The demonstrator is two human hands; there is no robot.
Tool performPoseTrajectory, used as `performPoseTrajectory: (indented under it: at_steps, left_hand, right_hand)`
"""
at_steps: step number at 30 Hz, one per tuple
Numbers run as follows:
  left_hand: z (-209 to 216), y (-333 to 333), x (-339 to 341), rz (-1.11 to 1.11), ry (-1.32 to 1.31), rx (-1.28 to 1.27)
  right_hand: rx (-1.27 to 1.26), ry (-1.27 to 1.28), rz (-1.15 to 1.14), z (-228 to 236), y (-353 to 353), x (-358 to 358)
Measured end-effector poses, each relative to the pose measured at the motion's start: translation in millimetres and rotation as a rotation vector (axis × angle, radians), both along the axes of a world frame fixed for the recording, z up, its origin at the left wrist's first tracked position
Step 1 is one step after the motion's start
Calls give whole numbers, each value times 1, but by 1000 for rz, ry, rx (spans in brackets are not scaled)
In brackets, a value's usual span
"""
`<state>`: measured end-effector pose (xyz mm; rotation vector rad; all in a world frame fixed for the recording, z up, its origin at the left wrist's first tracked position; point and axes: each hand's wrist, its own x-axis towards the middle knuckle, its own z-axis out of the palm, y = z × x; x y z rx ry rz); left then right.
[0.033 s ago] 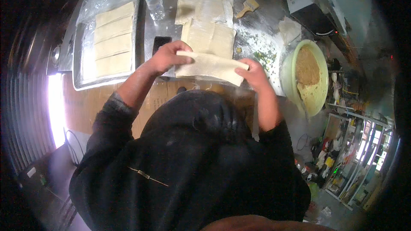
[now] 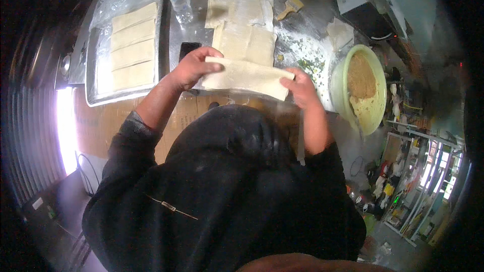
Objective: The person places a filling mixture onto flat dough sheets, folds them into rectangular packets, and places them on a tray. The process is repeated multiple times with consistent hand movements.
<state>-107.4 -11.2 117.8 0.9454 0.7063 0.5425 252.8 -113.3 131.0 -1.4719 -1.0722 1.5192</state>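
Between my two hands a pale, flat rectangular strip of dough [image 2: 247, 76] is held out near the front edge of the table. My left hand [image 2: 196, 67] pinches its left end, thumb on top. My right hand [image 2: 300, 88] grips the right end between thumb and fingers. The strip slopes slightly down to the right. Just beyond it lie floured dough sheets [image 2: 244, 40], with another stack of dough sheets [image 2: 235, 2] farther back. A dark phone-like rectangle [image 2: 189, 48] sits by my left hand.
At left, a plastic-lined tray [image 2: 89, 88] bears several dough strips [image 2: 133, 45]. A bottle with a green cap [image 2: 181, 5] stands beside it. A brush [image 2: 290, 7], scattered flour with chopped greens [image 2: 310, 65] and a pale green bowl of brown filling [image 2: 378, 116] are at right.
My hands have drawn very slightly apart, and the dough strip between them looks a little longer. Both hands keep their hold; the other things stay in place.
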Motion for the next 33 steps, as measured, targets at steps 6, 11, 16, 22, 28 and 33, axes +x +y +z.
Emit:
performPoseTrajectory:
  at_steps: [6,11,16,22,28,33]
  left_hand:
    - [7,-67,9,21,-352,-445]
    - [3,-110,14,10,-102,-366]
    - [1,-131,32,-54,546,-20]
    - [28,-141,29,29,573,39]
    - [28,-141,-8,354,223,-256]
    - [46,-129,-91,426,116,-184]
  right_hand:
    - [-375,759,-193,-19,-38,-36]
    - [-354,446,-117,-24,-68,-35]
    - [-336,331,-159,-21,-94,-37]
    - [-296,359,-100,-13,-95,-33]
    - [-306,213,-9,10,-67,-78]
    - [-182,81,145,63,-16,-152]
